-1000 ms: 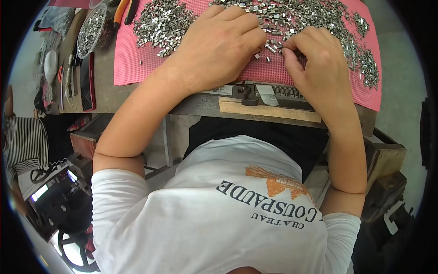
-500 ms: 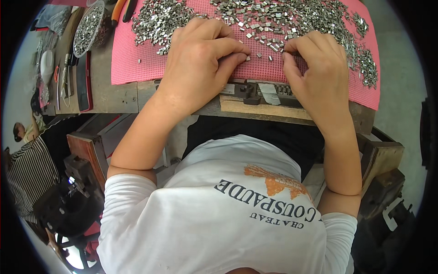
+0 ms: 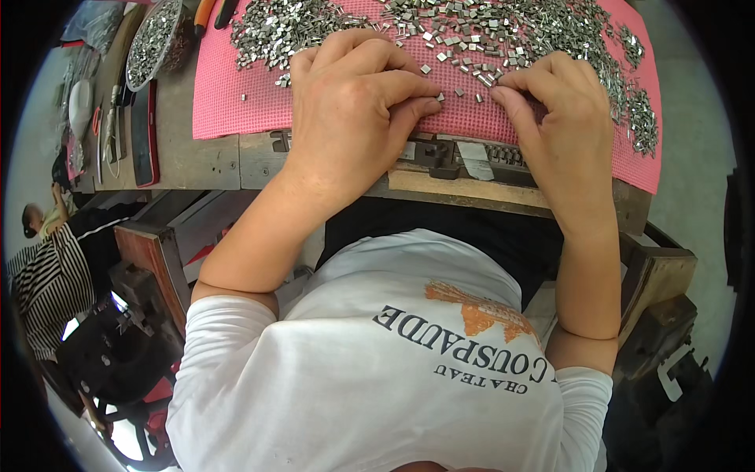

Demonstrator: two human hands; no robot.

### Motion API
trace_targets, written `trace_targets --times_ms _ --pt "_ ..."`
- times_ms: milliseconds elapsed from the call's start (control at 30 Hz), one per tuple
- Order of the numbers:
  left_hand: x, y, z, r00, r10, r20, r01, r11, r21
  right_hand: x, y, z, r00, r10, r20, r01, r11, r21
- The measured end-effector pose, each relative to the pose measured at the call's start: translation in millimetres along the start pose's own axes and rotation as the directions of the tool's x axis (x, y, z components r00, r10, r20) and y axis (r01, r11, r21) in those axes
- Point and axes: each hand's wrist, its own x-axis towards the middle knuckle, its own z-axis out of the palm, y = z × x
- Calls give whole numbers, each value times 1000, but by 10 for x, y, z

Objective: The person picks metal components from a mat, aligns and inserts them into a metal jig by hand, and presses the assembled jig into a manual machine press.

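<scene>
My left hand [image 3: 346,98] is closed in a pinch over the pink mesh mat [image 3: 236,118], thumb and forefinger together. A small shiny metal piece [image 3: 440,97] shows right at its fingertips. My right hand [image 3: 570,118] faces it from the right, thumb and forefinger drawn together beside a few small metal pieces [image 3: 485,79]; whether one is between those fingers is hidden. A dense heap of such pieces [image 3: 275,35] lies beyond my left hand, a broader heap [image 3: 535,31] beyond my right. Two loose pieces lie between the hands.
Along the wooden bench's [image 3: 212,169] front edge sits a dark metal fixture [image 3: 442,161]. To the left are a clear tub [image 3: 169,59] of metal pieces, an orange-handled tool [image 3: 204,12], and a dark, red-edged flat case [image 3: 145,134]. Another person in stripes [image 3: 55,275] is at far left.
The view has shifted slightly. My left hand sits a little farther right, its pinch now at a small metal piece. My right hand stays in nearly the same pinch.
</scene>
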Motion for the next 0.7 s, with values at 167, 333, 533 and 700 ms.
trace_targets --times_ms 167,333,533,700 --pt "-29 61 93 999 9 -38 -6 997 73 -26 42 34 999 -39 18 41 995 -94" --pt "84 27 63 999 31 20 -31 999 15 -116 70 -100 999 -14 34 10 995 101" --pt "-8 206 54 999 32 6 -31 988 -154 -463 42 -259 994 72 85 -93 956 277" --pt "-79 420 210 995 105 -4 -104 984 -143 -606 41 -152 999 27 20 -31 975 218"
